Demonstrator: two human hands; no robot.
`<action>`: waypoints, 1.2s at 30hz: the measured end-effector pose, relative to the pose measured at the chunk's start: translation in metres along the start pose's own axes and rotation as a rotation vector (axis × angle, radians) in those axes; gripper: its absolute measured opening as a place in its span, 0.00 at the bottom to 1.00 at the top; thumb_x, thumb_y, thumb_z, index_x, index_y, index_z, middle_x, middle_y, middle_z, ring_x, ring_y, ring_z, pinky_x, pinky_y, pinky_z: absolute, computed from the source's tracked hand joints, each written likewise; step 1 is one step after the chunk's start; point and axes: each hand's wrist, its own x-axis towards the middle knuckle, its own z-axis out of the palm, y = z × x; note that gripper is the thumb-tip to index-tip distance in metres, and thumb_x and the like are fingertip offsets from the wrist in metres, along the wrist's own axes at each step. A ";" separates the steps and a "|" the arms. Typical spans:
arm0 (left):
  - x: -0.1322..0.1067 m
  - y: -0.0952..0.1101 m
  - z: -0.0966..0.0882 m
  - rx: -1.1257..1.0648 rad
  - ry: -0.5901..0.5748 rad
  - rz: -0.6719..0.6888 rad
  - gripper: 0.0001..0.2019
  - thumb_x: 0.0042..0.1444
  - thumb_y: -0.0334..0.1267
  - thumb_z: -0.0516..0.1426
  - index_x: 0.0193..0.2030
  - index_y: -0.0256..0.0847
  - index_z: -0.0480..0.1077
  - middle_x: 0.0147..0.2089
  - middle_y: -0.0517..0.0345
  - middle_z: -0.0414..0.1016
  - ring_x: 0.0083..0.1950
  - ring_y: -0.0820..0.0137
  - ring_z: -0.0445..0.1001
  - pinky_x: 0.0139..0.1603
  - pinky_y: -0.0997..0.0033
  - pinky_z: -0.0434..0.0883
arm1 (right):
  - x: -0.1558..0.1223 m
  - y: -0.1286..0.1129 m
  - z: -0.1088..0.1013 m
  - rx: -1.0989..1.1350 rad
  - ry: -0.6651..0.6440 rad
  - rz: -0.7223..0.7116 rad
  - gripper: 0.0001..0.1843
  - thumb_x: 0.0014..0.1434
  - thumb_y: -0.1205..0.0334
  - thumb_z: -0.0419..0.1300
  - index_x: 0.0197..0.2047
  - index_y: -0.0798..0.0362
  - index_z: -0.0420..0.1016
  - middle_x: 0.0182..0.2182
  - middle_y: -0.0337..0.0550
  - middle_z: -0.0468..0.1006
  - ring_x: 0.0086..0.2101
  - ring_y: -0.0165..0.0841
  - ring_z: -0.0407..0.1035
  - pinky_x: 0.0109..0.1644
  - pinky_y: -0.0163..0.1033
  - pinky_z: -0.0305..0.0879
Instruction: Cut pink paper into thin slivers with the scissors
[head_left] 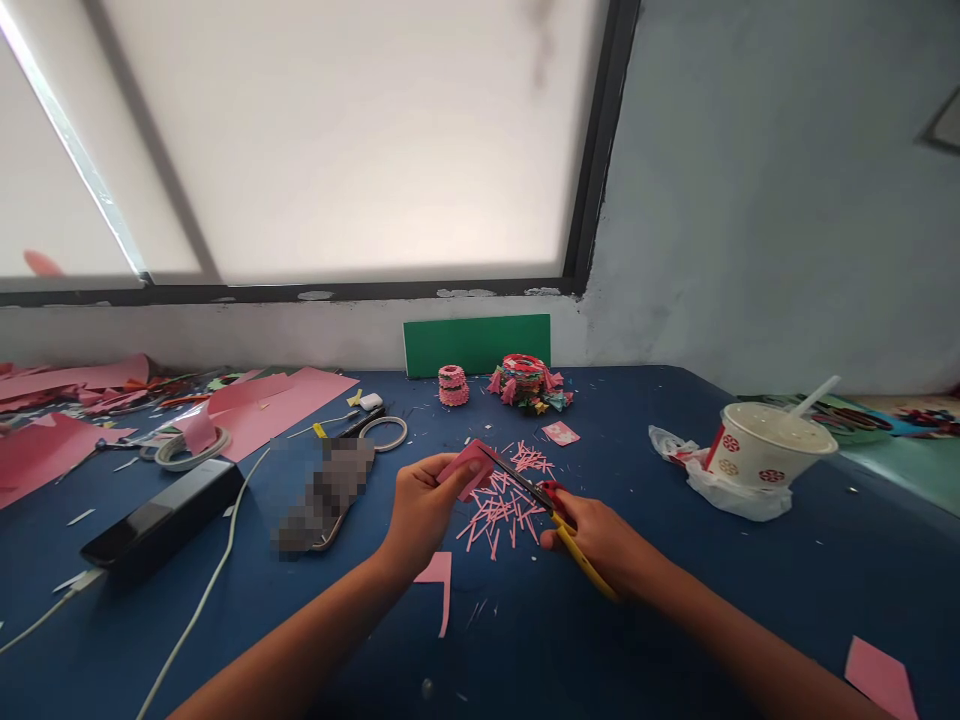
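Note:
My left hand [421, 508] pinches a small piece of pink paper [471, 468] between thumb and fingers. Scissors [574, 550] with yellow and red handles are gripped in my right hand [600, 540]. Their blades reach up and left to the paper's upper right edge. Whether the blades have paper between them I cannot tell. Beneath both hands a loose pile of thin pink paper strips [504, 515] lies on the blue table [600, 650]. An L-shaped pink paper scrap [445, 590] rests below my left hand.
Behind stand a pink paper ring stack [453, 386], a colourful paper ornament [525, 383] and a green board [476, 343]. To the right is a drink cup [765, 450] with a straw. Leftward lie a tape roll [383, 434], a black power bank [165, 520], a cable [217, 570] and pink sheets [292, 405].

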 end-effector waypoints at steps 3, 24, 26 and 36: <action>-0.001 0.000 0.000 0.018 -0.042 0.001 0.11 0.49 0.43 0.60 0.31 0.36 0.76 0.27 0.56 0.78 0.30 0.72 0.73 0.30 0.78 0.66 | -0.001 -0.002 0.000 0.016 0.012 -0.008 0.17 0.50 0.45 0.55 0.29 0.52 0.66 0.28 0.44 0.74 0.27 0.36 0.66 0.27 0.35 0.53; -0.001 0.002 0.002 0.018 -0.094 -0.062 0.11 0.49 0.43 0.60 0.29 0.36 0.76 0.26 0.55 0.77 0.28 0.74 0.71 0.28 0.79 0.64 | 0.001 0.005 0.003 0.316 0.046 -0.035 0.20 0.50 0.43 0.53 0.24 0.53 0.66 0.20 0.37 0.66 0.23 0.31 0.59 0.25 0.34 0.50; 0.000 0.000 0.002 0.011 -0.166 -0.081 0.12 0.49 0.43 0.59 0.28 0.35 0.76 0.25 0.55 0.76 0.26 0.76 0.69 0.27 0.79 0.63 | 0.001 0.003 0.006 0.542 0.019 -0.031 0.22 0.48 0.40 0.54 0.25 0.52 0.63 0.19 0.34 0.61 0.21 0.28 0.55 0.24 0.33 0.50; -0.006 -0.012 0.013 -0.006 -0.535 -0.278 0.12 0.45 0.43 0.62 0.29 0.35 0.75 0.25 0.55 0.75 0.25 0.75 0.70 0.27 0.77 0.65 | -0.009 -0.015 0.011 0.869 -0.115 -0.104 0.19 0.47 0.46 0.60 0.29 0.52 0.60 0.21 0.32 0.62 0.23 0.27 0.57 0.27 0.33 0.53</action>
